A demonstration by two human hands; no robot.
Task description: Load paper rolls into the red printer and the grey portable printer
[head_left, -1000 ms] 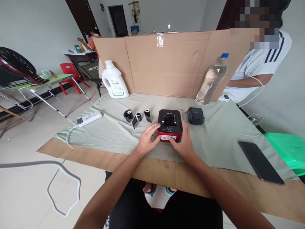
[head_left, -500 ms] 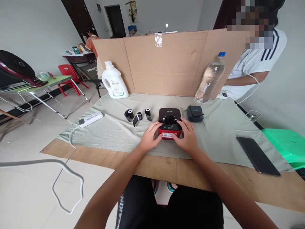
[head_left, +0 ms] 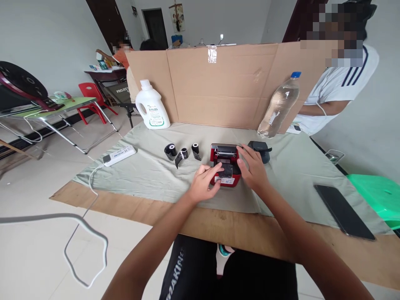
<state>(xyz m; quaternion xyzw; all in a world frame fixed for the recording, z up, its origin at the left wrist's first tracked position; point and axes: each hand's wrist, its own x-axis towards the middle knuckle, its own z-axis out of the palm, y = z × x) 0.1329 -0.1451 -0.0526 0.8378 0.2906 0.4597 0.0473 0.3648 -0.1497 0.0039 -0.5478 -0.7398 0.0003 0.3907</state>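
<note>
A small red and black printer (head_left: 233, 182) sits in front of me on the cloth, its lid (head_left: 225, 149) raised and its inside showing. A dark flap or strip of film (head_left: 225, 171) lies over its front part. My left hand (head_left: 204, 182) is open, its fingers stretched onto that dark piece and its thumb by the printer's front. My right hand (head_left: 254, 168), also open with fingers apart, is at the printer's right side near the raised lid. Behind the right fingers is a dark grey case (head_left: 264, 153), partly hidden. Several rolls of black film, one a loose roll (head_left: 170, 151), stand left of the printer.
A white jug (head_left: 153, 108) and a water bottle (head_left: 279, 106) stand before a cardboard screen (head_left: 215, 87). A power strip (head_left: 119, 155) lies at left and a phone (head_left: 343, 211) at right. Two people are beyond the screen. A green stool (head_left: 375, 193) stands at right.
The printer's lid has gone from closed to raised. My left hand has moved right onto the printer's front; my right hand has shifted toward the lid's right side.
</note>
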